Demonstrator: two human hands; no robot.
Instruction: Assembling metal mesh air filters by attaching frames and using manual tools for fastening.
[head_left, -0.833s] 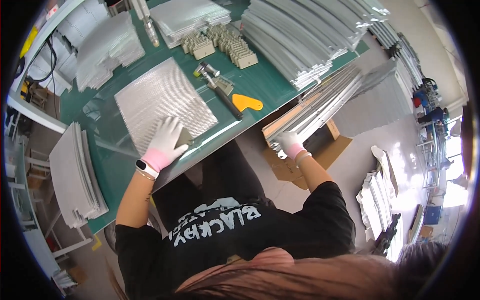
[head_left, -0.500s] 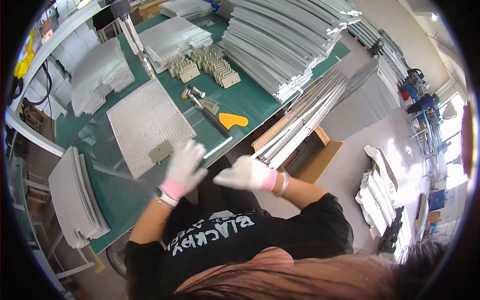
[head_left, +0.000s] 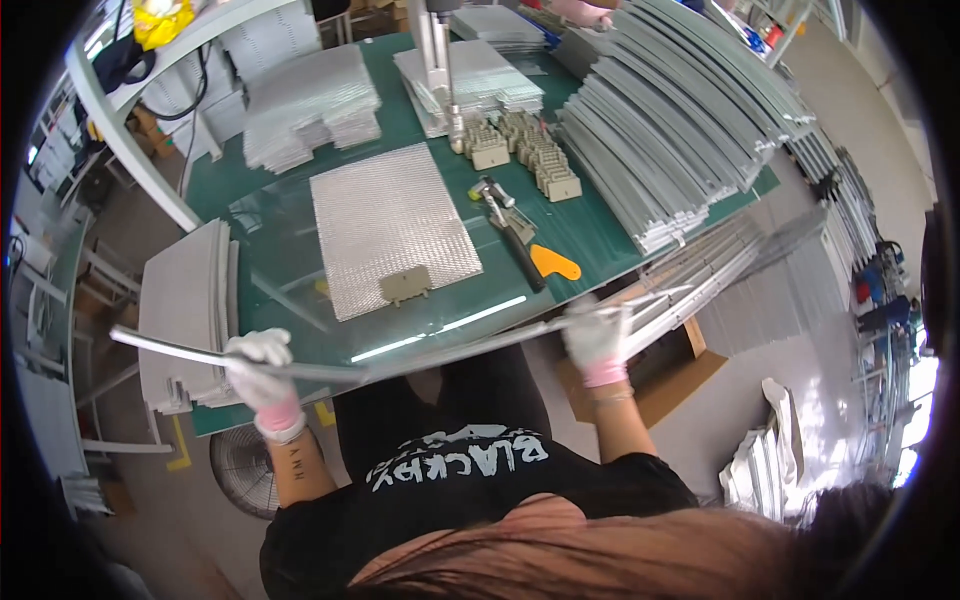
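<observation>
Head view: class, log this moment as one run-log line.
left hand: grips metal strip | right hand: grips same strip | mesh filter panel: flat on green mat

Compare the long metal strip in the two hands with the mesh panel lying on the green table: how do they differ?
The long metal strip is narrow and smooth; the mesh panel is a wide rectangle with a textured surface. The strip is held up in front of the table edge by the left hand and right hand; the panel lies flat on the green table, untouched, with a small tan clip on its near edge. Both are silver-grey.
</observation>
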